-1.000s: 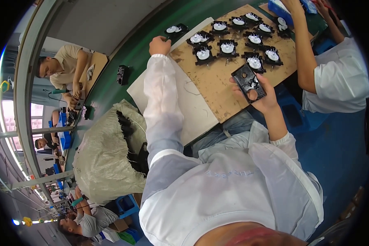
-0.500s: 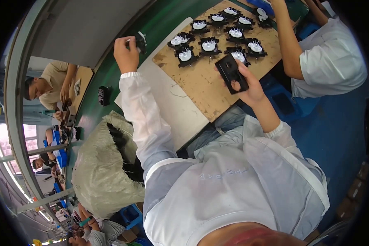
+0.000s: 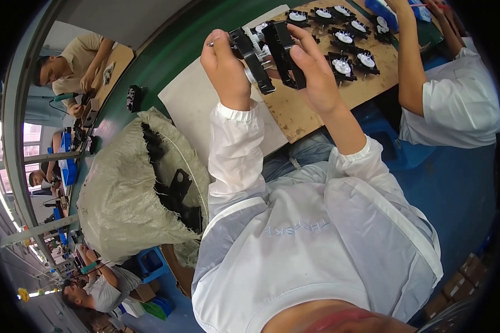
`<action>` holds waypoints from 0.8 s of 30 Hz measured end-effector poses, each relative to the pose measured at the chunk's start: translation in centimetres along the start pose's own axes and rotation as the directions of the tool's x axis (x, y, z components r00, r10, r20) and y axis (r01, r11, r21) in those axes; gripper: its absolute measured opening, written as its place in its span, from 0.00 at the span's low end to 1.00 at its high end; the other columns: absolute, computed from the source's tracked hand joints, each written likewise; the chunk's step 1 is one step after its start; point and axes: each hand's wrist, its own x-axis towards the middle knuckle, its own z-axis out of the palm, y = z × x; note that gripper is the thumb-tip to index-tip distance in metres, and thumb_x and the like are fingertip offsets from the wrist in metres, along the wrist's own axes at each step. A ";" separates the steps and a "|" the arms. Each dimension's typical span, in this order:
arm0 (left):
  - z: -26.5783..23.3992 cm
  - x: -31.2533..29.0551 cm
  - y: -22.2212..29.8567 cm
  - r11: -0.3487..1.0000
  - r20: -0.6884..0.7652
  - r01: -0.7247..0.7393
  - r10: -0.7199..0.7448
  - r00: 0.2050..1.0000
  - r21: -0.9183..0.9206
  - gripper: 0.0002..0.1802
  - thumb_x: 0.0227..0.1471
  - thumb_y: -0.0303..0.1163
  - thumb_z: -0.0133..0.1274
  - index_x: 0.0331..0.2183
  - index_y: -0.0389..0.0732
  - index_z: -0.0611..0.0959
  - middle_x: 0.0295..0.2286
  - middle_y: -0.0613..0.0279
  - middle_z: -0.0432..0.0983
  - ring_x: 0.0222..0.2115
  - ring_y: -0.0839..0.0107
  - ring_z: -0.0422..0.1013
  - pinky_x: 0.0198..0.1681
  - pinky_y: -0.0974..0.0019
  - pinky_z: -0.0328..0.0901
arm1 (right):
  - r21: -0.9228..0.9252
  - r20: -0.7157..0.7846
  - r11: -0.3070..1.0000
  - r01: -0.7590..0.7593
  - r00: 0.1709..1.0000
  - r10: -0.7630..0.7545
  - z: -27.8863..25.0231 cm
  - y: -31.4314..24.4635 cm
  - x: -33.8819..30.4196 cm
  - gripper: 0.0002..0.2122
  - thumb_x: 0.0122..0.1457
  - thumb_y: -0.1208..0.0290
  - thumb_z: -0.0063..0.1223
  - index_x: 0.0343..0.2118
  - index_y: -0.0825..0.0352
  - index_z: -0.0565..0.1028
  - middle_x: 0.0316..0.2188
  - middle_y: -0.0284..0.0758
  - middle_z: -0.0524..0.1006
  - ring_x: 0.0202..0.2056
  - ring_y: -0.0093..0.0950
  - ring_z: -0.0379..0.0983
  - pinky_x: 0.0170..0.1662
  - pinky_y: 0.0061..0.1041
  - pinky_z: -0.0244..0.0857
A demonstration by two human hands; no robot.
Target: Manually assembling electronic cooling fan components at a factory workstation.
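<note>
My left hand [image 3: 226, 75] grips a black gear mechanism [image 3: 259, 73] with white wheels, held on edge above the bench. Facing it, a black rectangular plastic housing [image 3: 281, 53] stands upright in my right hand [image 3: 318, 77], fingers wrapped round its outer side. The two parts are very close together; whether they touch, I cannot tell. Behind my hands, several more black mechanisms with white gears [image 3: 343, 36] lie in rows on a brown board [image 3: 311, 114].
A white sheet [image 3: 186, 100] lies left of the board on the green bench. Below it, a torn woven sack [image 3: 122, 205] holds black plastic parts [image 3: 178, 186]. One black part [image 3: 133, 98] sits at the bench's left. A co-worker's arm [image 3: 410, 72] reaches in at the right.
My left hand has come right and closer with the mechanism. My right hand has risen and turned the housing on edge, bringing both parts face to face.
</note>
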 end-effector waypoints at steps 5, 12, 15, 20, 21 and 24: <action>0.3 -0.2 0.8 0.996 0.035 -0.061 0.059 0.998 0.068 0.16 0.64 0.38 0.42 0.28 0.38 0.74 0.23 0.67 0.70 0.24 0.77 0.61 0.31 0.75 0.59 | -0.029 -0.001 1.000 0.001 1.000 -0.001 0.4 0.1 -0.1 0.21 0.67 0.65 0.43 0.61 0.64 0.59 0.51 0.40 0.68 0.43 0.28 0.71 0.45 0.30 0.72; 0.4 -0.4 1.0 0.990 0.052 -0.092 0.086 0.995 0.108 0.18 0.64 0.38 0.41 0.25 0.38 0.73 0.22 0.68 0.68 0.23 0.78 0.59 0.29 0.74 0.59 | -0.085 -0.012 0.996 0.014 1.000 -0.015 0.7 0.4 0.2 0.21 0.67 0.65 0.43 0.61 0.63 0.59 0.51 0.40 0.67 0.44 0.27 0.69 0.43 0.28 0.72; 0.4 -0.5 1.0 0.988 0.068 -0.084 0.076 0.995 0.128 0.18 0.64 0.37 0.41 0.25 0.38 0.73 0.22 0.67 0.69 0.23 0.77 0.60 0.30 0.74 0.59 | -0.108 -0.011 0.994 0.035 0.999 -0.037 0.8 0.5 0.2 0.21 0.67 0.64 0.43 0.61 0.63 0.60 0.51 0.39 0.68 0.45 0.26 0.68 0.42 0.27 0.71; 0.6 -0.6 0.7 0.988 0.049 -0.074 0.068 0.996 0.134 0.18 0.64 0.37 0.42 0.26 0.36 0.73 0.22 0.65 0.70 0.23 0.76 0.61 0.30 0.73 0.60 | -0.136 -0.022 0.991 -0.005 1.000 0.002 0.8 0.7 0.3 0.21 0.68 0.62 0.39 0.61 0.64 0.59 0.51 0.39 0.68 0.47 0.26 0.66 0.47 0.28 0.67; 0.6 -0.6 0.6 0.987 0.042 -0.074 0.068 0.997 0.142 0.18 0.64 0.37 0.42 0.26 0.36 0.73 0.22 0.65 0.71 0.23 0.76 0.61 0.30 0.73 0.60 | -0.158 -0.029 0.987 0.014 0.999 -0.019 0.8 0.9 0.3 0.21 0.69 0.62 0.38 0.61 0.65 0.58 0.51 0.39 0.67 0.48 0.26 0.65 0.49 0.27 0.65; 0.8 -0.7 0.1 0.984 0.022 -0.073 0.070 0.997 0.164 0.17 0.63 0.36 0.42 0.27 0.34 0.74 0.23 0.63 0.72 0.24 0.75 0.62 0.31 0.72 0.61 | -0.224 -0.048 0.972 0.070 0.995 -0.082 0.6 1.7 0.5 0.21 0.70 0.61 0.34 0.61 0.66 0.57 0.52 0.39 0.67 0.49 0.26 0.63 0.53 0.27 0.59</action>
